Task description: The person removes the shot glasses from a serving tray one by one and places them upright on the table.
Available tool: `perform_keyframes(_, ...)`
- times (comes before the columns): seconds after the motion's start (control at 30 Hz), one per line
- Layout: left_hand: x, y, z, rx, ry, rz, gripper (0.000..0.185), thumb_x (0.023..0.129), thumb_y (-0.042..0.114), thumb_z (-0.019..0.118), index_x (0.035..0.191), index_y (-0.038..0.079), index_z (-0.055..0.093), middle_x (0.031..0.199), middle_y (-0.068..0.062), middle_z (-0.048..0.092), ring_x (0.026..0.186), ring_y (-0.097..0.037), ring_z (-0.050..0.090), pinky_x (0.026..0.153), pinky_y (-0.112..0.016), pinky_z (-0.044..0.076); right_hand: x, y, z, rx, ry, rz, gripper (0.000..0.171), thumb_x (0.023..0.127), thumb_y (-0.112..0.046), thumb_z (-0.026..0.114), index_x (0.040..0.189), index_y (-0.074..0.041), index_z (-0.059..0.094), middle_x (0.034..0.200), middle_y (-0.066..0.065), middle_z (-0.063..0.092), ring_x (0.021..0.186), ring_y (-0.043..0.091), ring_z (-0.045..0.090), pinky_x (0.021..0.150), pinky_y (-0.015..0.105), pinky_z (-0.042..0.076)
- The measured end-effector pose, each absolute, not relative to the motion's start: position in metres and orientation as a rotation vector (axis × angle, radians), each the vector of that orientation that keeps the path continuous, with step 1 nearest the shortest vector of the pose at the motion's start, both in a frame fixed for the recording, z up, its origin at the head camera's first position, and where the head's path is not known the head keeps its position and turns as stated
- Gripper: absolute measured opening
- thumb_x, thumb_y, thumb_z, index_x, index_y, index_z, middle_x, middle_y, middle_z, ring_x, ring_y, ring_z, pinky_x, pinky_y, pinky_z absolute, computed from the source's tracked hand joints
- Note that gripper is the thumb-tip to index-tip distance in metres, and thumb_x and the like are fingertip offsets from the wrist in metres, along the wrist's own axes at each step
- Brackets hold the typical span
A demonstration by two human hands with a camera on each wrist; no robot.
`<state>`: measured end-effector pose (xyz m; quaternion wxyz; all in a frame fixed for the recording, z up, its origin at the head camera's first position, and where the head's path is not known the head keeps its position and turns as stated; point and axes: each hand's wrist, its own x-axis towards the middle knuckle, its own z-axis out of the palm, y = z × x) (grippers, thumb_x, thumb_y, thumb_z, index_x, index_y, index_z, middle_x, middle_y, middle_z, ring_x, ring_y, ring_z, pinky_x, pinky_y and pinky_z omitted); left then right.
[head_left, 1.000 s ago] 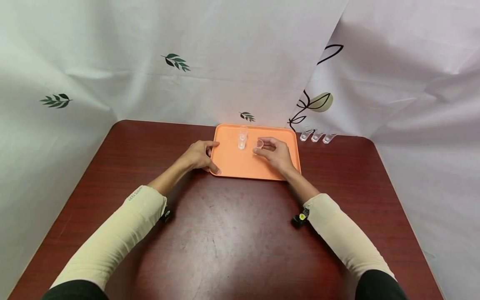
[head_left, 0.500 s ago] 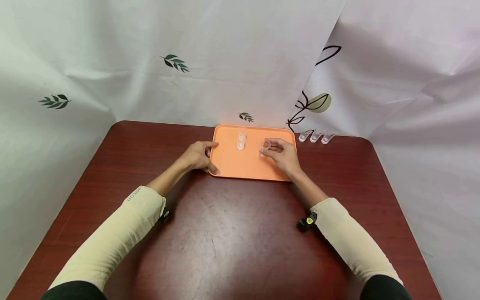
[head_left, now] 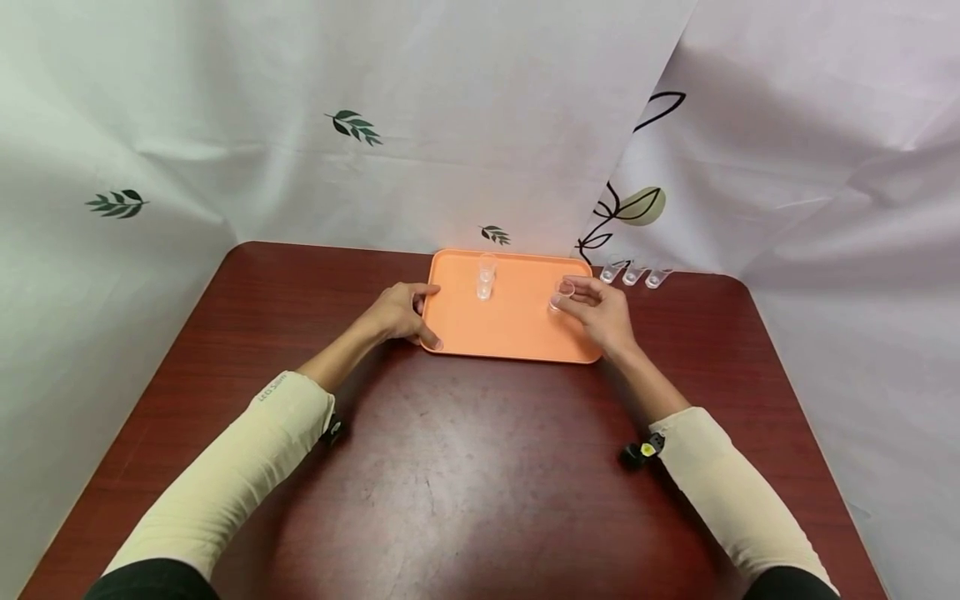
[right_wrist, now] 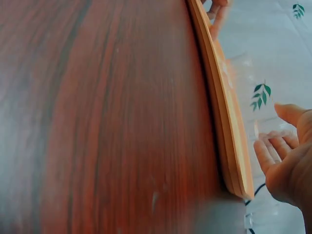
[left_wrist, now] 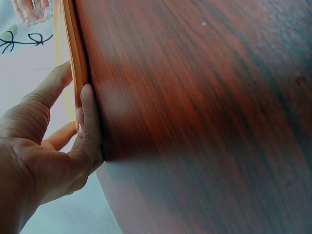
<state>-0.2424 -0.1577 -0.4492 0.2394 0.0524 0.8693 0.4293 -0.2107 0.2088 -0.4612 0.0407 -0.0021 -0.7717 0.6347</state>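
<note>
An orange tray point(head_left: 517, 329) lies at the back of the table. My left hand point(head_left: 396, 312) grips its left end; in the left wrist view, the fingers point(left_wrist: 88, 117) lie against the tray's side wall. Over the tray's right part, my right hand point(head_left: 602, 315) holds a small clear plastic cup point(head_left: 562, 293) between thumb and fingers. Two similar cups stand on the tray left of centre, a front cup point(head_left: 484, 289) and a back cup point(head_left: 487, 265). In the right wrist view the held cup is faint beside the fingertips.
Just right of the tray, three clear cups point(head_left: 633, 274) stand in a row at the table's back edge. Close behind the dark red wooden table point(head_left: 450, 467) hangs a white curtain point(head_left: 420, 175) with leaf prints.
My right hand has moved to the right across the tray with the cup, from near the two standing cups to the tray's right part. The left hand has stayed on the tray's left end.
</note>
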Motion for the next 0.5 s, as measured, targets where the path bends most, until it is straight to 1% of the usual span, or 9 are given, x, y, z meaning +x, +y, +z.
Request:
perform_keyframes(0.07, -0.245, -0.160, -0.453, 0.155, 2.380, 1.180, 0.119, 0.067, 0.001, 0.108, 0.171, 0.011, 0.050, 0.098, -0.008, 0.050, 0.064, -0.017, 0.064, 0.059, -0.031, 0.066, -0.210, 0.213, -0.461, -0.027, -2.343, 1.951, 0.047, 0.096, -0.006, 0.090, 0.139, 0.009, 0.075, 0.107, -0.009, 0.081, 0.098, -0.003, 0.076, 0.090, 0.013, 0.065)
perform_keyframes(0.13, -0.242, -0.158, -0.447, 0.145, 2.387, 1.168, 0.118, 0.068, 0.000, 0.108, 0.171, 0.010, 0.050, 0.098, -0.009, 0.050, 0.065, -0.017, 0.063, 0.061, -0.031, 0.067, -0.208, 0.217, -0.460, -0.048, -2.323, 1.966, 0.048, 0.096, -0.006, 0.089, 0.139, 0.009, 0.074, 0.103, -0.017, 0.078, 0.099, -0.003, 0.076, 0.090, 0.013, 0.065)
perform_keyframes(0.27, -0.238, -0.155, -0.443, 0.136, 2.396, 1.162, 0.115, 0.071, -0.001, 0.106, 0.171, 0.012, 0.051, 0.099, -0.008, 0.049, 0.066, -0.015, 0.061, 0.062, -0.030, 0.066, -0.206, 0.226, -0.459, -0.087, -2.306, 1.963, 0.049, 0.097, -0.005, 0.088, 0.141, 0.010, 0.073, 0.102, -0.020, 0.078, 0.098, -0.003, 0.076, 0.089, 0.013, 0.065)
perform_keyframes(0.5, -0.238, -0.154, -0.443, 0.130, 2.406, 1.143, 0.114, 0.072, -0.001, 0.105, 0.171, 0.013, 0.051, 0.099, -0.007, 0.047, 0.065, -0.013, 0.060, 0.061, -0.027, 0.064, -0.199, 0.242, -0.458, -0.110, -2.287, 1.933, 0.051, 0.098, -0.007, 0.088, 0.143, 0.012, 0.071, 0.104, -0.017, 0.079, 0.097, -0.004, 0.077, 0.089, 0.013, 0.065)
